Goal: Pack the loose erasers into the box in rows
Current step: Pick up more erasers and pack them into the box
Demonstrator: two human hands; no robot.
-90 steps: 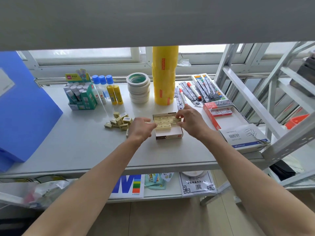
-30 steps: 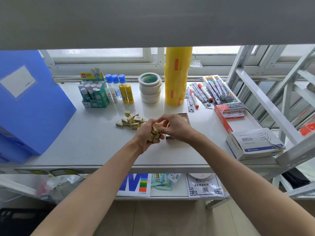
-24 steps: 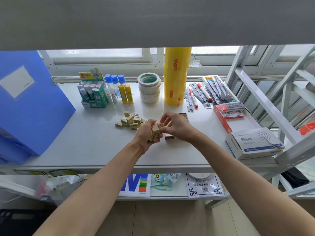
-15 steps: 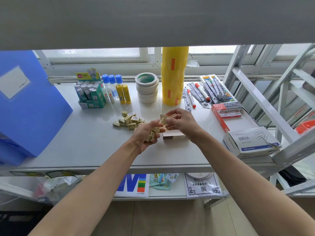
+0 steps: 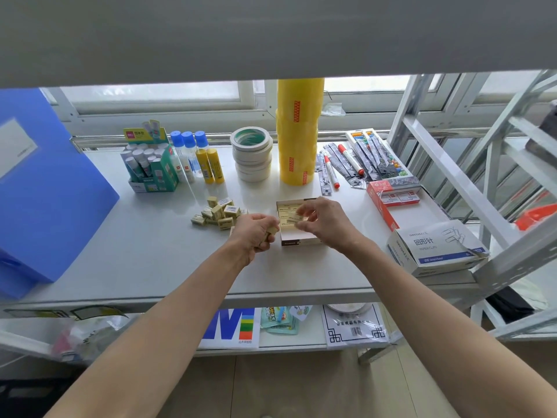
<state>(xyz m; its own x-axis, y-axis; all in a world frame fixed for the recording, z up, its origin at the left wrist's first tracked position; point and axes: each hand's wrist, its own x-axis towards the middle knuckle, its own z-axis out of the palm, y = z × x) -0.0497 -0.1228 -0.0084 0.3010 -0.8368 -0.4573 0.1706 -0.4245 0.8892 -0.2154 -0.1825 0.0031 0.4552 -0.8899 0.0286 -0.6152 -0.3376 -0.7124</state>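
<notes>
A small open cardboard box (image 5: 297, 238) lies mid-shelf with pale yellow erasers (image 5: 286, 209) lined up in its far part. My right hand (image 5: 324, 223) hovers over the box, pinching one eraser (image 5: 294, 218) between thumb and fingers. Just left of the box, my left hand (image 5: 252, 233) is curled around a few erasers, one showing at the fingertips (image 5: 272, 230). A pile of loose erasers (image 5: 218, 213) lies further left on the shelf.
Behind stand a glue-stick box (image 5: 149, 164), glue bottles (image 5: 196, 159), masking tape rolls (image 5: 252, 153) and a tall yellow tape stack (image 5: 298, 131). Pens (image 5: 349, 164) and a red box (image 5: 393, 200) lie right, a paper-clip carton (image 5: 437, 247) nearer. A blue folder (image 5: 45, 188) stands left.
My right hand took an eraser from the handful in my left hand and carried it over the box. My left hand drew slightly away to the left, still closed on erasers.
</notes>
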